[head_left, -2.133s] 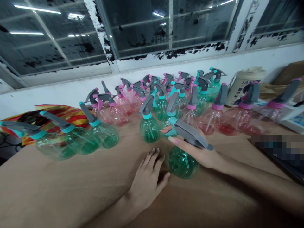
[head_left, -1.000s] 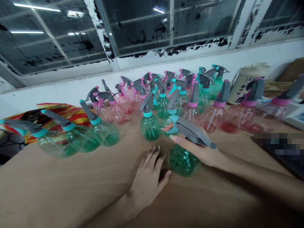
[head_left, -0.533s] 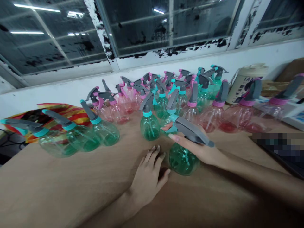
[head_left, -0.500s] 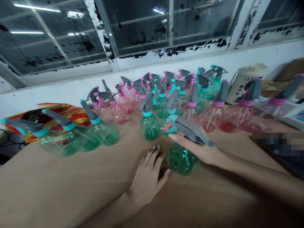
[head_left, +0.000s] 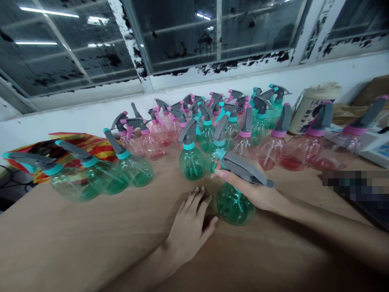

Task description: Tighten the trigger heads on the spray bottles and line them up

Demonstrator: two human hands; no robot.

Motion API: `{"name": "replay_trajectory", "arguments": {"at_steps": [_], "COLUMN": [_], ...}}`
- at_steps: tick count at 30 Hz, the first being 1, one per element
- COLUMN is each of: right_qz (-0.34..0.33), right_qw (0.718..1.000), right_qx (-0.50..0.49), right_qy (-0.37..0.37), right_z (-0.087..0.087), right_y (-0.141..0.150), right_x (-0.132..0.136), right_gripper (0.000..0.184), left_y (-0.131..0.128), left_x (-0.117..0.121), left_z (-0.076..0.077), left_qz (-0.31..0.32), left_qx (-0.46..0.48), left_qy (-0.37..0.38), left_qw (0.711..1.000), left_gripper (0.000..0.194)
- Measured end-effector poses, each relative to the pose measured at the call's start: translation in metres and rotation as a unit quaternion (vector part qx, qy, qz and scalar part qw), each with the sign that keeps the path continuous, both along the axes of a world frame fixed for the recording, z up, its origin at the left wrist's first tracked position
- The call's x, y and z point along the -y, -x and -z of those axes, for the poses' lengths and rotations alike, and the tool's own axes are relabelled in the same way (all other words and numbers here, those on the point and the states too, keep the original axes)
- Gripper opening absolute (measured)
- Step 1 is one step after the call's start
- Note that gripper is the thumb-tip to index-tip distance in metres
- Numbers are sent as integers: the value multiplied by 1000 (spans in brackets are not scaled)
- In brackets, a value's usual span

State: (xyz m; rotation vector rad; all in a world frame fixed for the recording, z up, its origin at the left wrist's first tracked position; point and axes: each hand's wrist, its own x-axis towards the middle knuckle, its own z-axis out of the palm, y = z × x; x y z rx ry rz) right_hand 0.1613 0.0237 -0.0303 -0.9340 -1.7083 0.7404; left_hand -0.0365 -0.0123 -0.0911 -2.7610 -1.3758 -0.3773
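My right hand (head_left: 247, 186) is wrapped round the neck and trigger of a green spray bottle (head_left: 235, 209) with a grey and teal sprayer head. The bottle stands upright on the wooden table (head_left: 91, 243) and holds some green liquid. My left hand (head_left: 190, 225) lies flat on the table just left of that bottle, fingers spread, holding nothing. Just beyond my left hand stands another green spray bottle (head_left: 192, 162). A second green bottle (head_left: 214, 160) is partly hidden behind my right hand and the sprayer it holds.
Three green spray bottles (head_left: 135, 170) stand at the left by a red and yellow bag (head_left: 100, 144). Several pink spray bottles (head_left: 299, 154) line the right. More pink and green ones crowd the back wall. A cream container (head_left: 313, 107) and a dark, blurred-out object (head_left: 355, 198) are at right.
The fingers of my right hand have drawn in on the trigger, which sits closer to the bottle's neck. My left hand and the standing bottles stay in place.
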Motion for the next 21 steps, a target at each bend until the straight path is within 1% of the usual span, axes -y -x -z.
{"name": "replay_trajectory", "arguments": {"at_steps": [4,9,13,17,21], "right_qz": [-5,-36,-45,-56,-39], "right_qw": [1000,999,998,997,999], "right_qx": [-15,-17,-26,-42,-23], "right_qy": [10,23,39,23,11], "right_z": [2,-7,-10,-7,-6], "right_y": [0,1,2,1,1], "right_x": [2,5,7,9,9], "right_gripper": [23,24,28,32,34], "left_y": [0,1,1,0,0], "left_x": [0,0,0,0,0], "left_z": [0,-2,-2,-1,-2], "left_qz": [-1,3,5,7,4], "left_qx": [-7,1,7,12,7], "left_qy": [6,-3,-17,-18,-14], "left_qw": [1000,1000,1000,1000,1000], "left_gripper": [45,46,45,45,44]}}
